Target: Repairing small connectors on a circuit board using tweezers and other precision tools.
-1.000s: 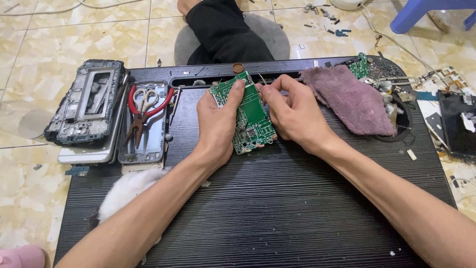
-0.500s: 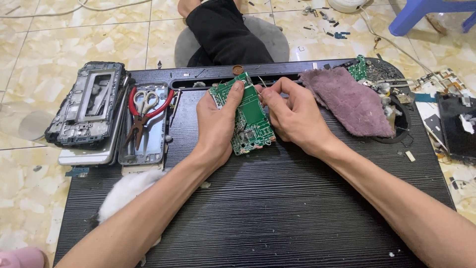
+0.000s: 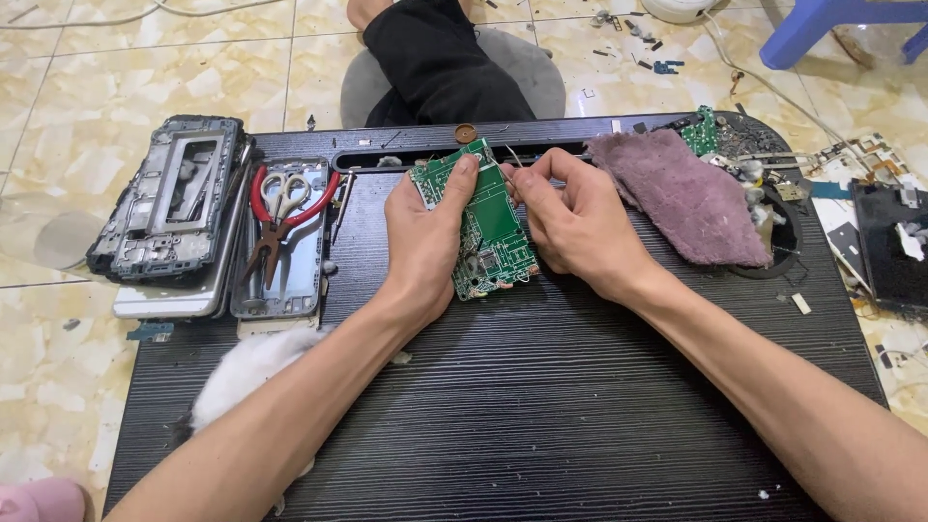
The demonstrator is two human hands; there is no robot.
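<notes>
Two hands meeting, left hand (image 3: 425, 246) gripping green circuit board (image 3: 488, 237), right hand (image 3: 575, 227) pinching perhaps a thin wire (image 3: 512, 158)

Bare forearms, no sleeves; black shorts (image 3: 440, 58) on the legs.
</notes>
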